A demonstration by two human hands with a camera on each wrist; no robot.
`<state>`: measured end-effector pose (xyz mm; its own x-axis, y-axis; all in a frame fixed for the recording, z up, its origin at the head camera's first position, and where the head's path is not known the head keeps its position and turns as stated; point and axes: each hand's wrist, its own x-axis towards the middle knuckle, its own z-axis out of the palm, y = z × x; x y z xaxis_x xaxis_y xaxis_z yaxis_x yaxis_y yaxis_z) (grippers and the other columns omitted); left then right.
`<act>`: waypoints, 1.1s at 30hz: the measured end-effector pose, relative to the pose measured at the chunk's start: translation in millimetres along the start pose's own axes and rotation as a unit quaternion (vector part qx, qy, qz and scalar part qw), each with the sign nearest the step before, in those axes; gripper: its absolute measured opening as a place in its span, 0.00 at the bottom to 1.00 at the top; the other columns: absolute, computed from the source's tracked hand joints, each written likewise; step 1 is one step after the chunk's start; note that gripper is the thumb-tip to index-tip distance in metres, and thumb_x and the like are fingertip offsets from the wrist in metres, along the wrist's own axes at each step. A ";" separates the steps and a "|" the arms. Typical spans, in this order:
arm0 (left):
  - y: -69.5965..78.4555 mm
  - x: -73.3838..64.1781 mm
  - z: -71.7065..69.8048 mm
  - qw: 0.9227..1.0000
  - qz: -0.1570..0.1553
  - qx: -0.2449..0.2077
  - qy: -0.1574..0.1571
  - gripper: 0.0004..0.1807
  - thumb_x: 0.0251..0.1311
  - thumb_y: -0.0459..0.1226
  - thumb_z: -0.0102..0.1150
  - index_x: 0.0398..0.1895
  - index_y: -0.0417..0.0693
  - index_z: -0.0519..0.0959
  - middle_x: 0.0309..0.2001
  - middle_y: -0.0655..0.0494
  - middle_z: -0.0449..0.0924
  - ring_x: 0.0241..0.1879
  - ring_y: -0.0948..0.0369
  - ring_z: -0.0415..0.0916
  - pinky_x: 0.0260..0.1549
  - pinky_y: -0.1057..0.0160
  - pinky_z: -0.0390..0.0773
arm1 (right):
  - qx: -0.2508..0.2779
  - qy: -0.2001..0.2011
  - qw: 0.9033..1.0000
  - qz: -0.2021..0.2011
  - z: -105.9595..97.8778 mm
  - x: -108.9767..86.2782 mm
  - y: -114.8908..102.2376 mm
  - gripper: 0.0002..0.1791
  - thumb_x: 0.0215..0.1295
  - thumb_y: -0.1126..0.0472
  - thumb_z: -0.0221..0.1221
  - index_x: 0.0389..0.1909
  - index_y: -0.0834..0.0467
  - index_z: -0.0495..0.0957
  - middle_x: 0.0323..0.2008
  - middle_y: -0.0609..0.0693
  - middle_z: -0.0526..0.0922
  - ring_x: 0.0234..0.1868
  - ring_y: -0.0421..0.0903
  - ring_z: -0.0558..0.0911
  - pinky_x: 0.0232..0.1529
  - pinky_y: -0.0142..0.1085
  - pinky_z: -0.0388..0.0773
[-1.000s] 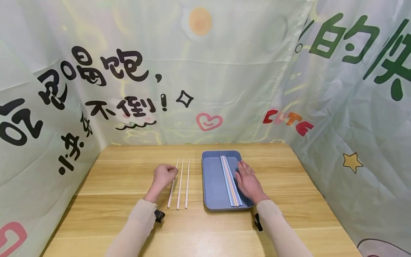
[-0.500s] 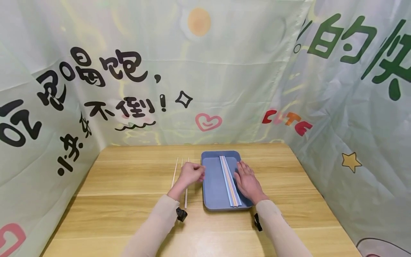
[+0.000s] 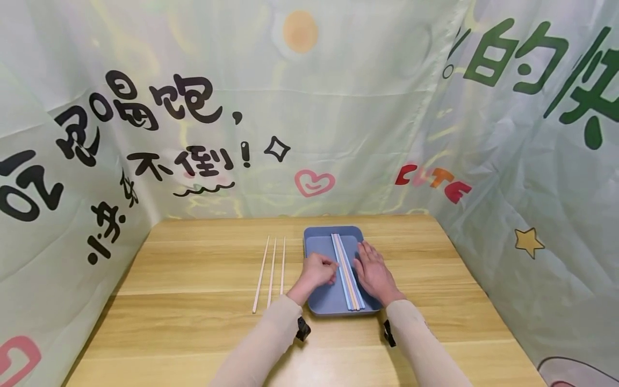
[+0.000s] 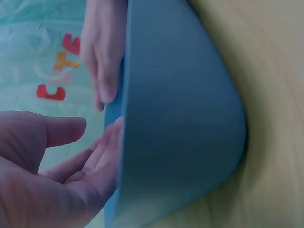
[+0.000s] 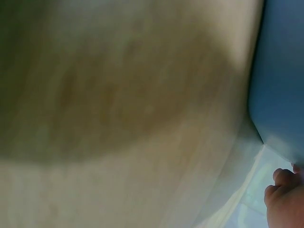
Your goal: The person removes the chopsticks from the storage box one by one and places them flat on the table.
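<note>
A blue rectangular tray [image 3: 319,242] holds a bundle of pastel blue, pink and yellow chopsticks [image 3: 351,290], lying lengthwise. Over the tray's left half is my left hand [image 3: 319,270], fingertips right at the bundle's left side. Seen from the left wrist, its thumb stands apart from the loosely bent fingers [image 4: 102,161], which reach past the tray rim, with nothing between them. My right hand [image 3: 376,275] lies with straight fingers along the tray's right side, beside the bundle. Three loose pale pink chopsticks [image 3: 272,274] lie side by side left of the tray, their near ends partly behind my left sleeve.
The tray stands on a wooden table [image 3: 193,279]. Printed fabric curtains [image 3: 367,134] rise at the table's back and on both sides. Each wrist carries a small black camera, such as the left one [image 3: 303,329].
My left hand has moved right, from the loose chopsticks, across the tray's left rim, to the bundle. My right hand and the tray have stayed in place.
</note>
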<state>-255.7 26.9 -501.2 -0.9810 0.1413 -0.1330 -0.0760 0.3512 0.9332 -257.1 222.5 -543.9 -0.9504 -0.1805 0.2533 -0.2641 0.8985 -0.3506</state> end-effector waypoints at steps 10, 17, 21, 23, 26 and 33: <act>-2.5 -0.5 28.0 0.997 -0.044 0.049 0.029 0.06 0.59 0.31 0.76 0.30 0.40 0.85 0.17 0.55 0.82 0.15 0.66 0.77 0.16 0.69 0.79 | 0.003 -0.011 1.000 0.011 2.4 -0.7 -0.7 0.32 0.84 0.55 0.49 0.78 0.70 0.60 0.80 0.70 0.60 0.80 0.69 0.62 0.80 0.63 0.59; -8.0 2.0 33.8 0.995 -0.054 0.069 0.053 0.13 0.54 0.34 0.81 0.27 0.45 0.81 0.16 0.56 0.81 0.15 0.65 0.78 0.16 0.69 0.75 | -0.001 -0.015 1.000 0.010 1.5 -0.1 0.0 0.33 0.84 0.54 0.50 0.78 0.70 0.60 0.80 0.69 0.59 0.80 0.69 0.62 0.80 0.62 0.59; -12.7 4.1 34.9 0.994 -0.053 0.070 0.058 0.15 0.53 0.34 0.82 0.26 0.47 0.79 0.15 0.55 0.80 0.14 0.64 0.78 0.16 0.69 0.72 | 0.000 -0.018 1.000 0.011 0.2 -0.2 -1.5 0.33 0.84 0.53 0.49 0.78 0.70 0.60 0.80 0.69 0.59 0.80 0.69 0.62 0.81 0.62 0.59; -13.7 3.6 34.8 0.994 -0.049 0.072 0.059 0.15 0.53 0.34 0.82 0.27 0.46 0.78 0.15 0.55 0.80 0.14 0.64 0.78 0.16 0.69 0.72 | 0.001 -0.019 1.000 0.012 -0.3 -0.5 -2.0 0.33 0.84 0.53 0.49 0.78 0.70 0.60 0.80 0.69 0.59 0.80 0.68 0.62 0.81 0.61 0.59; -14.3 3.3 34.7 0.994 -0.045 0.078 0.059 0.16 0.53 0.34 0.82 0.28 0.46 0.78 0.16 0.55 0.80 0.15 0.63 0.79 0.16 0.69 0.72 | 0.000 -0.015 1.000 0.010 -0.6 -0.7 -2.2 0.33 0.84 0.53 0.49 0.78 0.70 0.60 0.80 0.69 0.60 0.80 0.68 0.62 0.80 0.61 0.59; -14.8 4.3 35.4 0.994 -0.042 0.084 0.062 0.17 0.52 0.33 0.81 0.27 0.48 0.77 0.13 0.55 0.80 0.13 0.64 0.78 0.15 0.70 0.70 | 0.003 -0.019 1.000 0.015 -0.9 -0.8 -2.1 0.33 0.85 0.53 0.48 0.79 0.69 0.60 0.80 0.69 0.59 0.80 0.69 0.62 0.81 0.62 0.59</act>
<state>-252.5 55.1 -527.5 -0.9878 -0.0054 -0.1558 -0.1370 0.5075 0.8507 -255.6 221.1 -542.6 -0.9635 -0.1690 0.2076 -0.2364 0.9011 -0.3634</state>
